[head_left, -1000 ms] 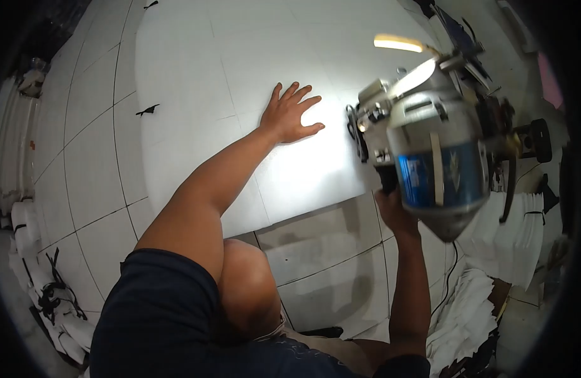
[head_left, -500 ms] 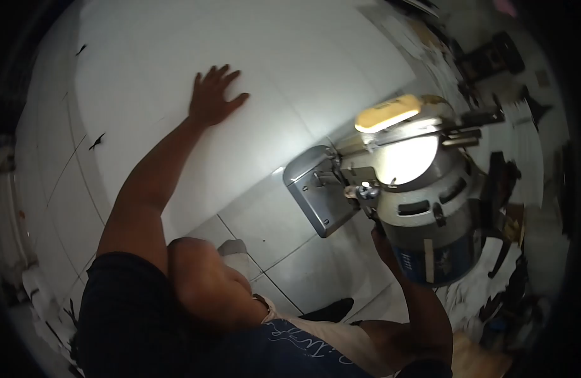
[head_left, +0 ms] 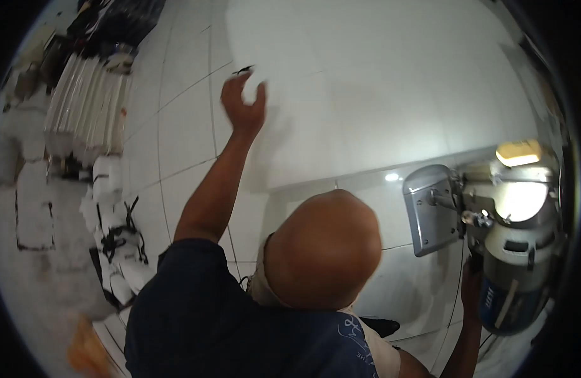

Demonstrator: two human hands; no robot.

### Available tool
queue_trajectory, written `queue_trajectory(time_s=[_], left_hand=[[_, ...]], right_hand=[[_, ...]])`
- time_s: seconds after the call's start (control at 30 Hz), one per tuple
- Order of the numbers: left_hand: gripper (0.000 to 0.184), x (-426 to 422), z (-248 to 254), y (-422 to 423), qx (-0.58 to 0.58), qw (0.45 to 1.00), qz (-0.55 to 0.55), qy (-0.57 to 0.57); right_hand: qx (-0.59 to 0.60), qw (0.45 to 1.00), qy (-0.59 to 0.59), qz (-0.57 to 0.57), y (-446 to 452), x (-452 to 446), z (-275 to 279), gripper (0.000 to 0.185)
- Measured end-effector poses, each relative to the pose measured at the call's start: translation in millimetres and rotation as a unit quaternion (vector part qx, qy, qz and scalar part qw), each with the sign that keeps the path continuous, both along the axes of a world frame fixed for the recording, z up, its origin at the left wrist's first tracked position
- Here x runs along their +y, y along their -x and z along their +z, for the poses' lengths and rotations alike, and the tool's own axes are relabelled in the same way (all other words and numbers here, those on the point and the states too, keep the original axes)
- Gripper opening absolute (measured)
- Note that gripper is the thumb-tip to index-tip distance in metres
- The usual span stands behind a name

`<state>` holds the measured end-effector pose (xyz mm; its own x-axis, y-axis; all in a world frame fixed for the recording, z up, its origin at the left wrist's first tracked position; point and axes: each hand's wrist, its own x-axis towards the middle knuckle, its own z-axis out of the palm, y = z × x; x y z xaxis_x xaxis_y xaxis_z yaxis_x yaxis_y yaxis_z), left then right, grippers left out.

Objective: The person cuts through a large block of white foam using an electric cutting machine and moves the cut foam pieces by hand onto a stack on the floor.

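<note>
Currently, we hold the electric cloth-cutting machine (head_left: 517, 249) at the near right, beside the white sheet (head_left: 378, 113). Our right hand (head_left: 472, 280) grips it from the side, apparently to support its tilted base plate (head_left: 432, 220); its fingers are mostly hidden. Our left hand (head_left: 242, 116) carries nothing, thumb and fingers parted, just beside 1 black scrap (head_left: 243, 70) at the far left. The lit lamp (head_left: 518, 153) sits on the machine, presumably for visibility.
</note>
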<state>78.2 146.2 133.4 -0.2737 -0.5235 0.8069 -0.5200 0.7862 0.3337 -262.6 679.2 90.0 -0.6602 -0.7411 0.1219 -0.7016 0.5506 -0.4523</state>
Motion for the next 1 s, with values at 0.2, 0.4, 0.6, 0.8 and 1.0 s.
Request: queue_trajectory(time_s=[0.2,0.4,0.6,0.8,1.0], left_hand=[[0.066,95.4,-146.2,-251.7,-0.155,0.765,0.52,-0.348],[0.081,117.3,-275.1,-296.9,-0.145,0.512,0.812,-0.24],[0.084,122.4,-294.6,-323.0,-0.124,0.488,0.793,-0.342],[0.082,125.8,-250.8,-289.4,-0.126,0.449,0.759,-0.454],[0.083,132.4,-248.3,-290.2,-0.159,0.469,0.756,-0.429]], right_hand=[[-0.117,0.987,-0.087,-0.061,8.1,18.8,3.9,0.042],[0.492,0.711,-0.49,0.113,11.6,52.3,3.5,0.046],[0.587,0.667,-0.438,0.135,1.1,51.9,19.3,0.043],[0.333,0.908,-0.254,0.029,5.0,-7.5,24.7,0.042],[0.114,0.95,-0.244,-0.158,-29.6,-31.1,51.1,0.037]])
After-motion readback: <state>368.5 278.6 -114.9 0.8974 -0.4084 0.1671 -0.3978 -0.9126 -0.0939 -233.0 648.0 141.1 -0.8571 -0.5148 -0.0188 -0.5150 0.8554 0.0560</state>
